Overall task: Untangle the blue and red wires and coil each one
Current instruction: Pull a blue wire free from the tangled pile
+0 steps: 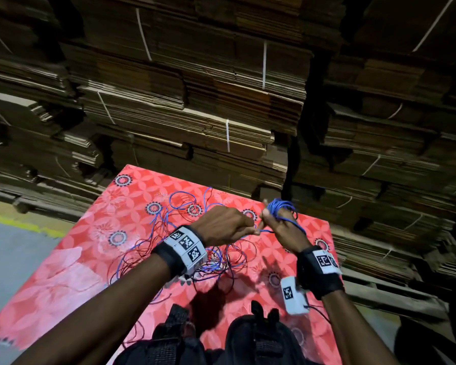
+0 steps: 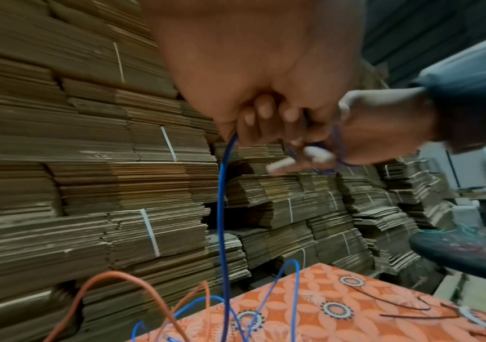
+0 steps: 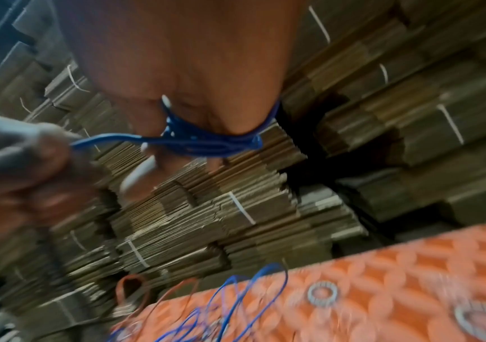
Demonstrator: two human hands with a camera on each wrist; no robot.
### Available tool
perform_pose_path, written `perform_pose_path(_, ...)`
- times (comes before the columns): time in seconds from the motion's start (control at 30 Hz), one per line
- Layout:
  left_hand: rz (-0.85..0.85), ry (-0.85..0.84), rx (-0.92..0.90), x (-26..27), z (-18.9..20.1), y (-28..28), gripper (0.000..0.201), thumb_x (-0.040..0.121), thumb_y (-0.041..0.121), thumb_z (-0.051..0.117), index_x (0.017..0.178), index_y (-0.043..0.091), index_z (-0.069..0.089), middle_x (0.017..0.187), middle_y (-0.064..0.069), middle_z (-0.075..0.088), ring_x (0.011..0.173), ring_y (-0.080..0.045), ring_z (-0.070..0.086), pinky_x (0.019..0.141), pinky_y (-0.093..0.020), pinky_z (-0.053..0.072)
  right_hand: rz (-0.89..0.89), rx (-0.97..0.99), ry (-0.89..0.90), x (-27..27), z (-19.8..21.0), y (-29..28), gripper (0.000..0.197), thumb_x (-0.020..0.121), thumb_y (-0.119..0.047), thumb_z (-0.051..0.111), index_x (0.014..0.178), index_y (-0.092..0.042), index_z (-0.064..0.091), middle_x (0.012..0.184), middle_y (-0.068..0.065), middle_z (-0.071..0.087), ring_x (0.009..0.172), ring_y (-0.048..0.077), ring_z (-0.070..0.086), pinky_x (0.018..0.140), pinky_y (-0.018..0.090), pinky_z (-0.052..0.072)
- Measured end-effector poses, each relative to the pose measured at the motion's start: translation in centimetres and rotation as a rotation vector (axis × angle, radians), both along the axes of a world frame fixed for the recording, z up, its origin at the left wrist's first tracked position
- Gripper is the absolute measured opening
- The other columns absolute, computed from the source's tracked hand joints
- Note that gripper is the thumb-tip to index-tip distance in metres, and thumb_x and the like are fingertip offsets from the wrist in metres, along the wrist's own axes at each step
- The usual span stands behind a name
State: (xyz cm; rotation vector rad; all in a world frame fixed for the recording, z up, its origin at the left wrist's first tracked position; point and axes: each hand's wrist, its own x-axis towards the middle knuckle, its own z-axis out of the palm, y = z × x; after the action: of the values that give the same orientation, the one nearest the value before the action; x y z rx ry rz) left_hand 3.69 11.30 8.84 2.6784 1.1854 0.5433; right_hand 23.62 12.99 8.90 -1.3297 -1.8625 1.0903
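My right hand (image 1: 275,223) is raised over the table's far right part, with the blue wire (image 1: 281,206) wound in a small coil round its fingers (image 3: 206,120). Just to its left, my left hand (image 1: 249,227) pinches the same blue wire (image 3: 107,138) close to the coil. From my left fist (image 2: 265,120) the blue wire (image 2: 221,208) drops to the table. Its loose length lies tangled with the thin red wire (image 1: 132,262) on the cloth below my wrists. Red wire (image 2: 124,277) loops also rise at the table's far edge.
The table (image 1: 63,272) carries a red flowered cloth. Tall stacks of strapped flat cardboard (image 1: 195,101) stand right behind it and to both sides. Grey floor (image 1: 8,254) shows at the left. A dark round surface (image 2: 464,250) with wires sits off to the right.
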Motion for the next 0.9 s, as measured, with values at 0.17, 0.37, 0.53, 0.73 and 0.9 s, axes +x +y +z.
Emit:
perform_pose_path(0.17, 0.035, -0.164, -0.046, -1.1, 1.1, 0.6, 0.028, 0.098, 0.040, 0.054, 0.093, 0.019, 0.071, 0.089, -0.005, 0.072, 0.080, -0.023, 0.059, 0.060, -0.026, 0.024, 0.131, -0.048, 0.063, 0.3, -0.6, -2.4, 0.065, 0.097, -0.046, 0.041, 0.059, 0.002, 0.064, 0.057, -0.005, 0.062, 0.072, -0.005, 0.054, 0.080, 0.024, 0.037)
perform_pose_path(0.37, 0.075, -0.719, -0.509, -1.7, -0.3, 3.0, 0.027, 0.095, 0.023, 0.061, 0.071, 0.012, 0.067, 0.058, 0.007, 0.058, 0.055, -0.005, 0.048, 0.057, -0.027, 0.038, 0.001, 0.041, 0.328, -1.0, 2.1, -1.5, 0.055, 0.099, -0.031, 0.050, 0.049, -0.010, 0.044, 0.056, 0.035, 0.050, 0.108, 0.019, 0.069, 0.090, 0.023, 0.043)
perform_pose_path(0.53, 0.093, -0.693, -0.776, -4.6, -4.9, 3.1, 0.025, 0.096, 0.014, 0.060, 0.074, 0.001, 0.063, 0.060, 0.006, 0.055, 0.058, -0.006, 0.045, 0.058, -0.019, 0.037, -0.073, 0.089, 0.497, -1.8, 5.2, 0.0, 0.053, 0.101, -0.024, 0.048, 0.064, 0.014, 0.047, 0.045, -0.004, 0.046, 0.099, 0.019, 0.072, 0.087, 0.020, 0.045)
perform_pose_path(0.73, 0.170, -0.511, -0.728, -6.6, -8.9, 3.9, 0.009, 0.088, 0.003, 0.068, 0.082, 0.010, 0.066, 0.067, 0.013, 0.060, 0.062, 0.010, 0.050, 0.073, -0.022, 0.043, -0.115, 0.095, 0.664, -3.2, 8.2, 0.5, 0.035, 0.094, -0.031, 0.053, 0.067, -0.008, 0.049, 0.043, -0.006, 0.041, 0.093, 0.023, 0.070, 0.090, 0.030, 0.044)
perform_pose_path(0.9, 0.278, -0.584, -0.604, -8.5, -7.0, 5.9, 0.004, 0.083, 0.010, 0.075, 0.082, 0.012, 0.072, 0.066, 0.013, 0.064, 0.061, 0.005, 0.051, 0.065, -0.026, 0.044, -0.105, 0.158, 0.793, -2.2, 10.3, 1.0, 0.034, 0.104, -0.015, 0.039, 0.076, -0.012, 0.057, 0.044, -0.005, 0.038, 0.082, 0.022, 0.069, 0.100, 0.035, 0.048)
